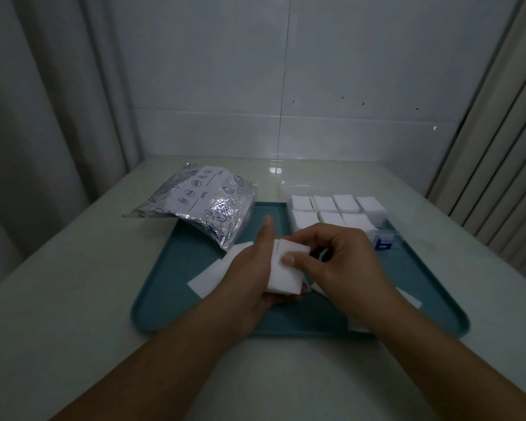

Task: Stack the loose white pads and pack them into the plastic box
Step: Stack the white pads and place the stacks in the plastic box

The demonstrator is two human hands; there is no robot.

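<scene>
Head view shows left hand and right hand with fingers curled holding a stack of white pads over the teal tray, near the plastic box at its far right corner.

dim white tiled wall, pale curtains

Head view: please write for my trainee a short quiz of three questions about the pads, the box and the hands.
1. True or false: the silver bag lies wholly inside the tray.
2. Which hand holds the stack from below? A) left B) right
3. Fill in: the box stands at the tray's far ____ corner.

Key
1. False: it lies partly over the tray's far left edge, on the table.
2. A: the left hand cups the stack, and the right hand pinches its top.
3. Right.
</scene>
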